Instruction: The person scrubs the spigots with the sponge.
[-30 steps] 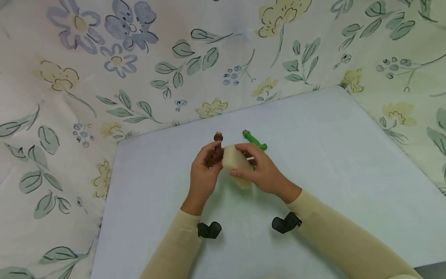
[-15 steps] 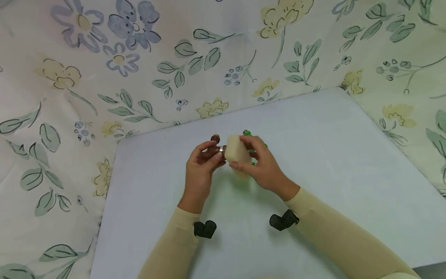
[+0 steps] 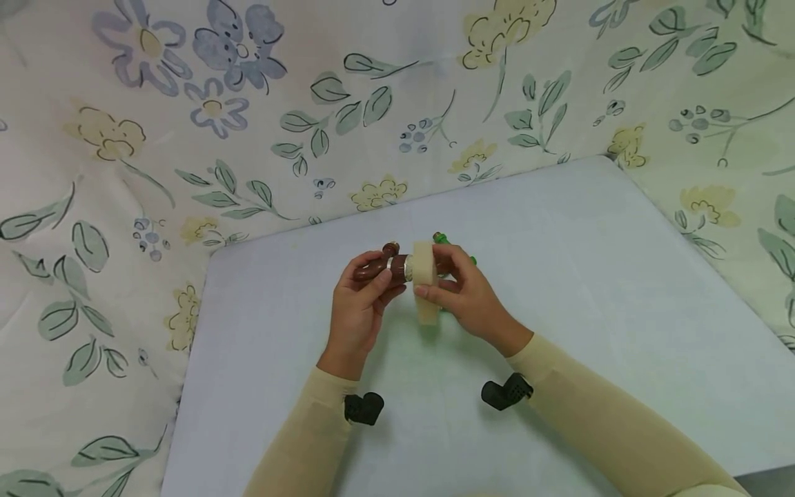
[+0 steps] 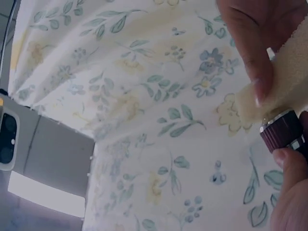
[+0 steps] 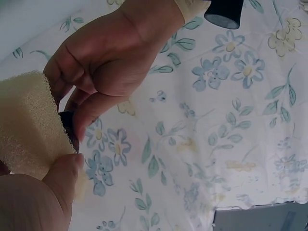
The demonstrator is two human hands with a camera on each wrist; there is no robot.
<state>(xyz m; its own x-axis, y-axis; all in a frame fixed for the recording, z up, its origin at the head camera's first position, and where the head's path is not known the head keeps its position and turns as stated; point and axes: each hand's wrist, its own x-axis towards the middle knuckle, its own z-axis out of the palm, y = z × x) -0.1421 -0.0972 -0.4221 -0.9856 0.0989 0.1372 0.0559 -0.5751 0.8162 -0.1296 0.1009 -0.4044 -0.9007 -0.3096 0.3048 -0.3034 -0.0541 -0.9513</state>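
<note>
- The person's left hand (image 3: 357,305) is gripping a brown cylindrical piece (image 3: 377,266) between thumb and fingers; the piece is lying crosswise, its ringed end pointing at the right hand.
- The right hand (image 3: 470,295) is pinching a pale sponge block (image 3: 425,266), thumb on the near side and fingers behind.
- Compared with a second ago, the brown piece is showing far more of itself: its silver ring (image 3: 389,264) is now facing the head camera, where fingers and block were hiding it.
- The sponge block is also presenting itself differently: it is standing nearly edge-on, where it was slanting its broad face outward.
- The change is bringing the pale-rimmed end (image 3: 408,268) into line with the block's side. The two are sitting right against or just beside each other; the pictures are not settling which.
- Judging by this, the work is centring on where that end and the block are meeting, with both hands holding their things steady above the white tabletop (image 3: 559,276).
- A gold-topped brown knob (image 3: 390,247) is showing beyond the left hand; whether it is belonging to the held piece, one cannot tell.
- A green piece (image 3: 440,237) is lying behind the right hand, partly hidden.
</note>
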